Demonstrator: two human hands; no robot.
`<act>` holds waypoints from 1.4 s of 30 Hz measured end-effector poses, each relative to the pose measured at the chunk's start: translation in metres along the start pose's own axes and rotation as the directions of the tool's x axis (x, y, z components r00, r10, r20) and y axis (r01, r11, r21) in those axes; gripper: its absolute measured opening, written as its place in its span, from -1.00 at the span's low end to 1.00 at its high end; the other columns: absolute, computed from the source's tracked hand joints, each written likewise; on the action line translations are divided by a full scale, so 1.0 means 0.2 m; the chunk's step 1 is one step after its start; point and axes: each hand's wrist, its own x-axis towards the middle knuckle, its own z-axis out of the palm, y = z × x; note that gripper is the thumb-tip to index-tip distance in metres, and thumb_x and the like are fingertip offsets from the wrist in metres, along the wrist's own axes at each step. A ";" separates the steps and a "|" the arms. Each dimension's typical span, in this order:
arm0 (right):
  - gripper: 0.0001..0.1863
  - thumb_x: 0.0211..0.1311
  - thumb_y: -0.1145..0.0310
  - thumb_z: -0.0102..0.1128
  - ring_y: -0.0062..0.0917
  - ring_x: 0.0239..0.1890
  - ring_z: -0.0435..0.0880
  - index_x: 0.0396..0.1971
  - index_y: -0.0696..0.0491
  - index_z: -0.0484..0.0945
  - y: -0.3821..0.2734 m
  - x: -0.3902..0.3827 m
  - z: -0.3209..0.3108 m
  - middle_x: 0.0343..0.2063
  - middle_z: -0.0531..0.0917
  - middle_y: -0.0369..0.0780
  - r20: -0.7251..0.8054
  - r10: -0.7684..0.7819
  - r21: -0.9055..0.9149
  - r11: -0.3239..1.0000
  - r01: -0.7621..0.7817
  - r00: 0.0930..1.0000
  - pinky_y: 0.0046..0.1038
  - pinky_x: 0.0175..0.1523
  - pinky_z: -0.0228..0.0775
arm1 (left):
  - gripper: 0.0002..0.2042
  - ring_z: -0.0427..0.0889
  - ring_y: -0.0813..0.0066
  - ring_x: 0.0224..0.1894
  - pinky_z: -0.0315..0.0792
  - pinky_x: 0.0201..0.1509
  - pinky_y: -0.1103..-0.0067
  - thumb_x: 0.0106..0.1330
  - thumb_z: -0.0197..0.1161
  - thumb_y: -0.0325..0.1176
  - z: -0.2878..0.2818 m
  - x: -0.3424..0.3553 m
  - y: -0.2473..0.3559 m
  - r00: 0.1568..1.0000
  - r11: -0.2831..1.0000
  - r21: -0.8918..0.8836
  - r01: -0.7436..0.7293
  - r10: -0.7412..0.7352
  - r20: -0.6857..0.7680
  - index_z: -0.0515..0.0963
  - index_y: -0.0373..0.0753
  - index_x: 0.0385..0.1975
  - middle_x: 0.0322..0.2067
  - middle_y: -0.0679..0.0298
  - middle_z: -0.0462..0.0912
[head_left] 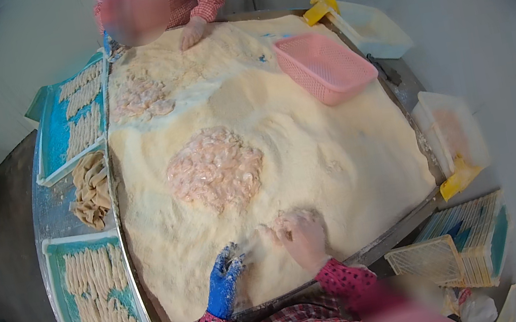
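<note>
Coated in pale crumbs, my left hand (225, 281) wears a blue glove. Its fingers are stretched forward and slightly apart just above the crumb bed, and I make out nothing held. My right hand (304, 241), in a thin pale glove, is to its right, fingers curled down on a few crumb-covered pinkish raw meat strips (267, 233). Beyond both hands, a larger heap of glossy pink raw meat strips (215, 170) lies on the pale crumbs (355, 164) that cover the wide table. Blur softens the space between my hands.
At left, a near tray (54, 286) and a far tray (40, 168) hold rows of coated strips, with a crumpled tan cloth (91, 190) between. A pink basket (328, 69) sits far right; tubs (447, 128) and stacked trays (472, 240) line the right. Across the table, a co-worker's hand (192, 32) touches crumbs.
</note>
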 end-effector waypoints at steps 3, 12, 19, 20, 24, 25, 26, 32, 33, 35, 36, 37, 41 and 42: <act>-0.74 -0.13 0.32 0.28 -0.29 -0.30 0.56 -0.37 0.07 0.54 0.07 0.02 0.00 -0.40 0.60 -0.16 0.273 0.067 -0.159 0.987 -0.024 0.960 -0.30 -0.12 0.36 | -0.54 0.43 0.37 0.09 0.32 0.11 0.49 0.34 0.03 -0.40 -0.08 -0.04 -0.03 0.991 0.993 0.023 -0.119 0.117 0.066 0.18 -0.28 0.23 0.14 0.19 0.36; -0.79 -0.05 0.29 0.23 -0.35 -0.36 0.60 -0.42 0.08 0.55 -0.07 -0.04 -0.17 -0.48 0.61 -0.15 0.237 -0.165 0.486 0.873 0.030 0.957 -0.40 -0.21 0.43 | -0.50 0.35 0.42 0.13 0.29 0.15 0.56 0.28 0.13 -0.44 -0.32 -0.15 0.01 0.978 0.974 0.135 -0.183 0.195 -0.078 0.18 -0.29 0.21 0.14 0.19 0.33; -0.76 0.03 0.36 0.23 -0.48 -0.40 0.59 -0.31 0.12 0.48 -0.04 -0.17 0.02 -0.45 0.59 -0.16 0.313 0.455 0.271 0.799 -0.538 0.834 -0.49 -0.24 0.42 | -0.39 0.31 0.14 0.16 0.23 0.21 0.39 0.12 0.26 -0.29 -0.09 -0.08 0.01 0.826 0.281 0.815 -0.506 0.431 0.364 0.22 -0.22 0.20 0.15 0.05 0.30; -0.76 0.01 0.35 0.23 -0.47 -0.42 0.59 -0.32 0.12 0.47 -0.05 -0.18 0.12 -0.47 0.60 -0.17 0.233 0.459 0.347 0.784 -0.514 0.858 -0.48 -0.25 0.42 | -0.43 0.31 0.13 0.16 0.24 0.21 0.40 0.13 0.23 -0.31 -0.03 -0.02 -0.02 0.792 0.206 0.820 -0.534 0.460 0.401 0.26 -0.21 0.18 0.14 0.06 0.31; -0.71 0.00 0.49 0.21 -0.51 -0.44 0.55 -0.22 0.13 0.46 -0.05 -0.10 0.21 -0.49 0.58 -0.23 0.056 0.440 0.781 0.540 -0.314 0.896 -0.48 -0.21 0.41 | -0.65 0.46 0.14 -0.03 0.40 0.00 0.33 0.08 0.11 -0.41 -0.14 0.20 -0.18 0.770 0.117 0.871 -0.478 0.532 0.352 0.51 -0.12 -0.07 -0.04 0.18 0.51; -0.70 0.00 0.52 0.20 -0.51 -0.43 0.54 -0.19 0.13 0.46 -0.05 -0.06 0.17 -0.48 0.58 -0.23 0.001 0.429 0.836 0.496 -0.236 0.904 -0.49 -0.19 0.41 | -0.66 0.45 0.11 -0.01 0.38 0.03 0.32 0.09 0.11 -0.39 -0.22 0.23 -0.14 0.799 0.217 0.878 -0.427 0.544 0.254 0.52 -0.12 -0.08 -0.07 0.14 0.52; -0.68 0.06 0.54 0.13 -0.51 -0.27 0.57 -0.12 0.15 0.47 -0.16 -0.03 0.01 -0.30 0.60 -0.17 0.005 0.196 0.672 0.725 -0.148 0.981 -0.48 -0.10 0.39 | -0.65 0.44 0.09 0.00 0.36 0.06 0.32 0.08 0.13 -0.39 -0.29 0.22 -0.07 0.748 0.162 0.901 -0.403 0.626 0.222 0.50 -0.14 -0.06 -0.05 0.11 0.51; -0.61 0.12 0.38 0.19 -0.43 0.06 0.48 -0.06 0.22 0.46 0.30 0.00 -0.01 -0.05 0.55 -0.08 0.221 0.314 0.565 0.731 -0.384 0.923 -0.47 0.12 0.29 | -0.39 0.38 0.05 0.07 0.27 0.17 0.30 -0.01 0.30 -0.27 -0.25 0.05 0.03 0.762 0.237 0.791 -0.564 0.517 0.389 0.33 -0.22 0.12 0.06 0.07 0.41; -0.61 0.09 0.35 0.20 -0.36 0.01 0.50 -0.07 0.19 0.48 0.30 0.02 0.02 -0.09 0.56 -0.06 0.170 0.219 0.478 0.834 -0.275 0.961 -0.44 0.08 0.32 | -0.36 0.37 0.05 0.08 0.26 0.17 0.30 -0.02 0.32 -0.24 -0.18 0.03 0.03 0.753 0.273 0.725 -0.633 0.433 0.495 0.31 -0.22 0.13 0.06 0.08 0.41; -0.60 0.03 0.28 0.22 -0.23 -0.09 0.54 -0.10 0.11 0.50 0.27 0.03 0.11 -0.16 0.58 -0.02 0.096 0.005 0.269 0.963 -0.031 0.995 -0.39 0.01 0.37 | -0.31 0.36 0.09 0.11 0.25 0.20 0.33 -0.05 0.34 -0.18 -0.02 0.04 -0.02 0.699 0.113 0.730 -0.674 0.415 0.582 0.29 -0.20 0.15 0.08 0.07 0.39; -0.63 0.04 0.29 0.20 -0.26 -0.11 0.56 -0.13 0.11 0.51 0.21 0.05 0.15 -0.23 0.60 -0.04 0.281 -0.079 0.219 0.976 0.016 0.956 -0.37 -0.01 0.37 | -0.44 0.44 0.12 0.03 0.31 0.12 0.33 0.01 0.28 -0.19 0.00 0.09 -0.08 0.682 0.113 0.737 -0.666 0.494 0.540 0.38 -0.19 0.07 0.01 0.08 0.46; -0.64 0.04 0.29 0.19 -0.26 -0.12 0.56 -0.14 0.10 0.51 0.18 0.05 0.18 -0.25 0.61 -0.05 0.289 -0.011 0.327 0.941 -0.088 0.957 -0.35 -0.03 0.38 | -0.50 0.46 0.13 -0.01 0.34 0.07 0.32 0.04 0.25 -0.20 -0.03 0.15 -0.13 0.751 0.130 0.793 -0.594 0.444 0.489 0.42 -0.19 0.03 -0.03 0.08 0.48; -0.68 0.06 0.34 0.18 -0.29 -0.14 0.56 -0.14 0.06 0.52 0.17 0.02 0.03 -0.23 0.61 -0.09 0.323 0.293 0.580 0.690 -0.433 0.900 -0.36 -0.03 0.37 | -0.63 0.52 0.14 -0.18 0.41 -0.12 0.31 0.15 0.15 -0.12 -0.14 0.13 -0.09 0.917 0.098 0.928 -0.361 0.220 0.333 0.50 -0.10 -0.06 -0.24 0.12 0.57; -0.68 0.06 0.36 0.18 -0.31 -0.14 0.56 -0.13 0.05 0.53 0.16 0.00 -0.03 -0.21 0.61 -0.10 0.324 0.385 0.617 0.607 -0.501 0.864 -0.38 -0.02 0.36 | -0.62 0.52 0.12 -0.20 0.41 -0.12 0.30 0.13 0.18 -0.14 -0.15 0.11 -0.07 0.892 0.113 0.914 -0.389 0.295 0.343 0.49 -0.10 -0.05 -0.24 0.11 0.57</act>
